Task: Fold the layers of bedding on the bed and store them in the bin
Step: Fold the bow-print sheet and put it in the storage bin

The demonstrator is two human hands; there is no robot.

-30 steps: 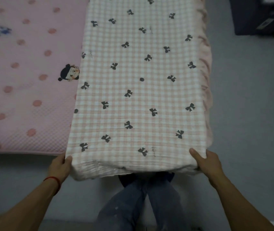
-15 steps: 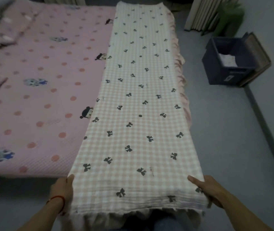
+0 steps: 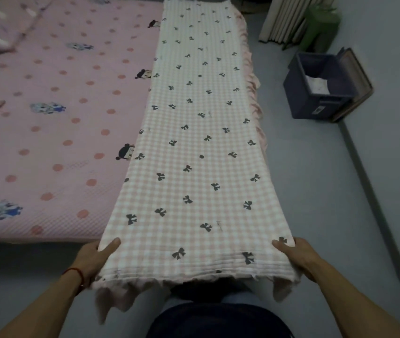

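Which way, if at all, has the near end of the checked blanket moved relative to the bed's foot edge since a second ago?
Yes. The checked blanket's near end, gripped by the left hand and right hand, has been pulled back beyond the pink bed's foot edge.

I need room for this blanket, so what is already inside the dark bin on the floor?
The bin holds something white at the bottom. Its near wall hides the rest of the inside.

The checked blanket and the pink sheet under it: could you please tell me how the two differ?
The checked blanket carries small dark bows on pale pink-and-white checks; the pink sheet has red dots and cartoon figures. The blanket is folded into a long narrow strip along the bed's right side, while the sheet lies spread flat. The left hand and right hand grip the blanket's near end; the sheet is untouched. Both are pinkish bedding.
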